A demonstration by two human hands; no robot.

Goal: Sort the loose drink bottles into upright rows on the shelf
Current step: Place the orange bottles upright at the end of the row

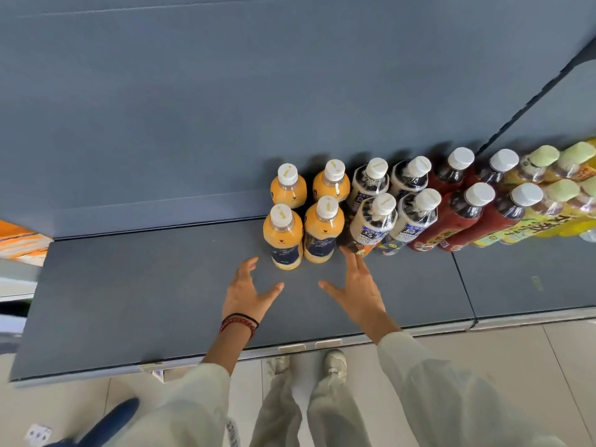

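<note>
Several orange juice bottles [283, 235] with white caps stand upright in two rows on the grey shelf [145, 285]. To their right stand white-labelled bottles [374, 221], red-labelled bottles [461, 214] and yellow-green tea bottles [541, 217], also upright in rows. My left hand [246, 291] hovers just in front of the orange bottles, fingers spread, holding nothing. My right hand [354, 285] is beside it, fingers straight, fingertips near the front-right orange bottle's base, apart from it as far as I can tell.
The shelf's back panel [225, 108] rises behind the bottles. The shelf front edge [306, 345] carries price-tag holders. An orange object [22, 240] shows at the far left. My feet [335, 364] stand on a tiled floor below.
</note>
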